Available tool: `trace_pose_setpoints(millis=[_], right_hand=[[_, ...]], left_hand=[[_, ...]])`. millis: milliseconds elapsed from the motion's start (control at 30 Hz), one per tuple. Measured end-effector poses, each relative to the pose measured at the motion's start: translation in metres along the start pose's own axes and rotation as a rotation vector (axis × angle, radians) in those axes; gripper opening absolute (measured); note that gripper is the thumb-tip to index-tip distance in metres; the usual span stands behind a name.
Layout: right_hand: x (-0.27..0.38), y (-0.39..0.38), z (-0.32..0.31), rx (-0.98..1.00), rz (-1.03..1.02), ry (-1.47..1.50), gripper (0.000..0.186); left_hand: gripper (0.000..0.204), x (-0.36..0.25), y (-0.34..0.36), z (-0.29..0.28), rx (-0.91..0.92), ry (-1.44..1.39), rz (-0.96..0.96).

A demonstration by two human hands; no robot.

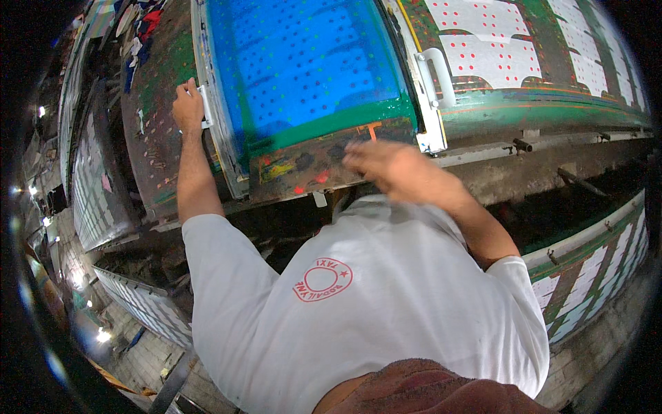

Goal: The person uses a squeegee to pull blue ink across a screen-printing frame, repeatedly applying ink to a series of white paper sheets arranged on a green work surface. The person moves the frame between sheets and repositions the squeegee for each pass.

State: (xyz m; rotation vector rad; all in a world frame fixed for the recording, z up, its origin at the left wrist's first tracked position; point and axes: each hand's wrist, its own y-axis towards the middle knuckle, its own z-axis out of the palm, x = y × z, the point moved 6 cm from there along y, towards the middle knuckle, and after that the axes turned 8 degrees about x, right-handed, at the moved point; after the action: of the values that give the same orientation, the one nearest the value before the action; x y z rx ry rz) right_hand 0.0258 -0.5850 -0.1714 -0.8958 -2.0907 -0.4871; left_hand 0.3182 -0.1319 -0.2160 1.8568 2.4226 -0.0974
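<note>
A printing screen (303, 65) lies on the long table in front of me, its mesh bright blue with rows of small dots and a green band along the near end. My left hand (188, 107) is closed round the white handle (205, 109) on the frame's left rail. The matching white handle (436, 77) on the right rail is free. My right hand (389, 165) is smeared by motion, over the screen's near end and close to my shirt; its fingers cannot be made out. Beside it is the frame's paint-stained near end (303, 169), dark with red and yellow spots.
White cut pieces (489, 58) printed with red dots lie on the green-stained table to the right. Crumpled cloths (141, 34) are at the far left. Metal pegs (522, 145) stick out along the table's near rail. Another table with white pieces (593, 269) stands behind on the right.
</note>
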Motion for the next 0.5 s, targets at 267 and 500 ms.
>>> trace_pose_setpoints(millis=[267, 500], right_hand=[[-0.153, -0.068, -0.095, -0.795, 0.615, 0.481, 0.045], [-0.160, -0.047, -0.079, -0.792, 0.707, 0.873, 0.052]], left_hand=[[0.061, 0.033, 0.029, 0.020, -0.048, -0.327, 0.034], [0.063, 0.044, 0.024, 0.041, 0.251, -0.851, -0.046]])
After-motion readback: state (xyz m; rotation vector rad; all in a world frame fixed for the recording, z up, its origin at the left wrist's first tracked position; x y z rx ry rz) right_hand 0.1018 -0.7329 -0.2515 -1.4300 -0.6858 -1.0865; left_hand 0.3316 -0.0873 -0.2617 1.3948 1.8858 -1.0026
